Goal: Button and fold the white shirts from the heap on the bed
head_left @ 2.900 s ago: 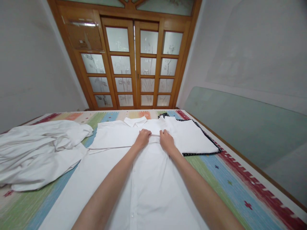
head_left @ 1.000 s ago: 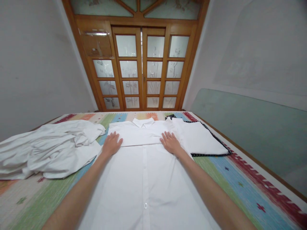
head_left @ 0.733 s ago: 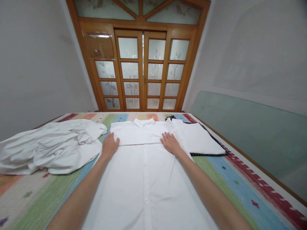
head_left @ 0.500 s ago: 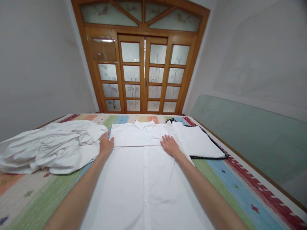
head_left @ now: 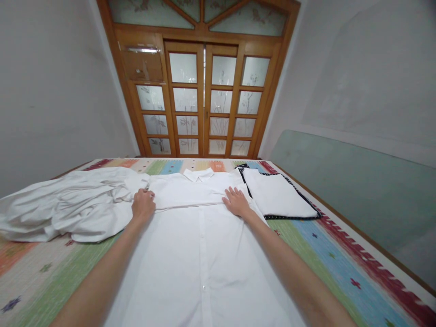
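Observation:
A white button-up shirt [head_left: 177,254] lies front side up, its collar [head_left: 198,175] at the far end and its button strip running toward me. Across its chest a crease or fold edge runs from side to side. At the shirt's left edge, my left hand [head_left: 143,203] is closed, with its fingers curled on the fabric. My right hand [head_left: 237,202] rests palm down on the right chest of the shirt, fingers spread out.
A crumpled white cloth [head_left: 78,204] lies to the left, touching the shirt. Right of the shirt is a folded white garment [head_left: 281,195] on a black patterned cloth. Everything lies on a striped bedspread [head_left: 327,254]. A pale green headboard-like panel [head_left: 347,190] borders the right side.
My left hand has shifted left and its fingers have closed on the shirt edge. The upper shirt has slid left, away from the folded garment. My right hand moved slightly left with it.

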`<state>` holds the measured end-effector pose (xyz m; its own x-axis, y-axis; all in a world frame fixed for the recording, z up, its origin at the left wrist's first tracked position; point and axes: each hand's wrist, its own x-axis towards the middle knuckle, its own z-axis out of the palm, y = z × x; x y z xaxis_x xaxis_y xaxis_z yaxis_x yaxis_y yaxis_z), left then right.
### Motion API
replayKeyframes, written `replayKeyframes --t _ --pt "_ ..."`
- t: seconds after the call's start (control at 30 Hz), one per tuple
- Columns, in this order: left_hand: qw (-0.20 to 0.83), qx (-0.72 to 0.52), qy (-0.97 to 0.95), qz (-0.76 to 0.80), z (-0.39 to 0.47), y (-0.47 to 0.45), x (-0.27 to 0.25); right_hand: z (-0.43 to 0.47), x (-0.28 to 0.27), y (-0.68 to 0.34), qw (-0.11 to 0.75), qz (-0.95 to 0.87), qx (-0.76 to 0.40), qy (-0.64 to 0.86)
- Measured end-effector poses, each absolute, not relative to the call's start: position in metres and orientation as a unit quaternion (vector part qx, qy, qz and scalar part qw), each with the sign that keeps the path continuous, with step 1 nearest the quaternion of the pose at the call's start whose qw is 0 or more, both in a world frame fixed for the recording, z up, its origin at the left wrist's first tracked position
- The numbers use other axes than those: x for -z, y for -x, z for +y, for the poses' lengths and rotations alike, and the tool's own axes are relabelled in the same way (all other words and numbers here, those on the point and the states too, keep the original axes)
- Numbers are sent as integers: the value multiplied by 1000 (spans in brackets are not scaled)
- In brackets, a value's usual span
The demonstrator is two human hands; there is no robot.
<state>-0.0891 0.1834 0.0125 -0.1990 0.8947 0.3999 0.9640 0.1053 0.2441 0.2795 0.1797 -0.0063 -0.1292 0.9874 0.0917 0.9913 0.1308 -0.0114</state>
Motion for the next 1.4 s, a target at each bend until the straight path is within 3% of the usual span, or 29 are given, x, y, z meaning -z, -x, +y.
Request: replayKeyframes --t 0.13,0.4,0.83,1.07,1.23,1.4 --pt "127 193 658 -716 192 79 -14 198 0 -284 30 -742 -16 669" --pt "59 136 729 -668 239 64 4 249 8 -289 32 -703 14 710" --pt "57 54 727 -683 265 68 14 286 20 -290 58 -650 43 756" --pt "67 52 773 -629 268 66 8 288 13 -291 60 -782 74 616" --pt "35 43 762 -645 274 69 9 288 8 -286 56 -722 54 687" --pt "69 79 757 -645 278 69 9 292 2 -277 50 -677 76 731"
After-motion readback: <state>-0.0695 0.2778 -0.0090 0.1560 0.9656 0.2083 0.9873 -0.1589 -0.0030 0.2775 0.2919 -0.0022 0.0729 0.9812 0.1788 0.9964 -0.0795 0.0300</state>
